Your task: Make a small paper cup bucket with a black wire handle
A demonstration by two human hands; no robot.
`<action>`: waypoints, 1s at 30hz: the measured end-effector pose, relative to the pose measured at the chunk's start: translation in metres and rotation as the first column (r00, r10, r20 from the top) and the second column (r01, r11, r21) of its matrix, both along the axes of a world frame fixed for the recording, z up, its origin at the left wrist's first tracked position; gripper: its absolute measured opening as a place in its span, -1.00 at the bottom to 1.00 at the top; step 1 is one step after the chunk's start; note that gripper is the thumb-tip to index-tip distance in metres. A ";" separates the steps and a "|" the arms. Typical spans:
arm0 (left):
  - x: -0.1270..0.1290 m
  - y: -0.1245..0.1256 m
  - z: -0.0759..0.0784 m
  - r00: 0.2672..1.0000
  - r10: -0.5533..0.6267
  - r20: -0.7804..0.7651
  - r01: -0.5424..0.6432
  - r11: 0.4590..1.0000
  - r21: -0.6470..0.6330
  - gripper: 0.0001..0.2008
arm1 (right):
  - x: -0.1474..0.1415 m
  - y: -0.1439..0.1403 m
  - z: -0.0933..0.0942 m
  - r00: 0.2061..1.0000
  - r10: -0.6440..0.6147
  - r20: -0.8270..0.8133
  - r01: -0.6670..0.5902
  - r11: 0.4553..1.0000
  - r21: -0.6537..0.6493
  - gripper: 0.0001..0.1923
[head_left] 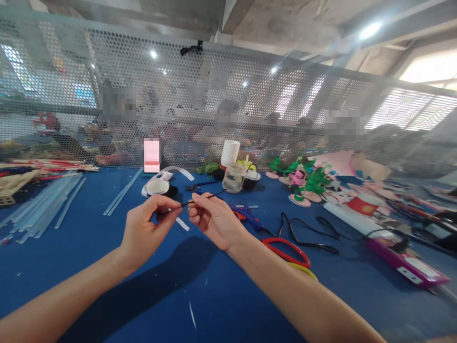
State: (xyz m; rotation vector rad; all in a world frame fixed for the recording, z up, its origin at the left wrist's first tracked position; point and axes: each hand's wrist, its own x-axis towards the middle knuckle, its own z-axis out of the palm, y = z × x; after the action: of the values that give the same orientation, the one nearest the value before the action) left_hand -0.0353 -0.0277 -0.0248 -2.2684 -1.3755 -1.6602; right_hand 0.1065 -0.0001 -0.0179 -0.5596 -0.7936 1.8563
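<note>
Over the blue table (157,305), both of my hands meet near the middle of the view. Thumb and fingers of my left hand (143,233) pinch one end of a thin black strand (185,204). Close beside it, my right hand (217,221) also pinches the strand, thumb on top and the other fingers curled under. The strand's free end sticks out past the right hand toward a clear glass jar (233,179). Whether the strand is wire, cord or pipe cleaner is too fine to tell. Just behind the left hand lies a white ribbon roll (157,187).
Translucent glue sticks (46,205) lie left. Stacked paper cups (230,151) and a pink-screened phone (152,155) stand by the perforated metal screen (185,71). To the right are a blue glue gun (252,218), red loop handle (289,252), green paper plants (316,181) and a purple power strip (403,259).
</note>
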 end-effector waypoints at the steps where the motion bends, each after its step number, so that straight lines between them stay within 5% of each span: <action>1: 0.000 0.000 0.001 0.999 -0.017 0.038 0.020 0.998 -0.061 -0.93 | 0.000 0.000 0.000 1.000 0.001 0.007 -0.001 1.000 0.010 -0.77; 6: 0.001 0.001 0.008 0.987 -0.081 0.136 0.112 0.965 -0.238 -0.90 | 0.001 0.002 0.000 0.999 -0.012 0.041 0.010 0.998 0.054 -0.77; 17: 0.000 0.003 0.015 0.959 -0.224 0.173 0.268 0.914 -0.304 -0.88 | -0.001 0.002 -0.004 0.976 0.201 -0.085 -0.211 0.968 -0.139 -0.83; 30: 0.002 0.004 0.007 0.936 -0.162 0.312 0.274 0.892 -0.358 -0.87 | -0.003 0.003 -0.001 0.992 0.114 -0.048 -0.122 0.961 -0.250 -0.76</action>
State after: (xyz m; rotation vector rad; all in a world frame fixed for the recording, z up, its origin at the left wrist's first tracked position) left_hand -0.0334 -0.0236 -0.0180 -2.5701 -1.7084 -1.9881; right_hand 0.1039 0.0024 -0.0190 -0.6513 -0.5822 2.0886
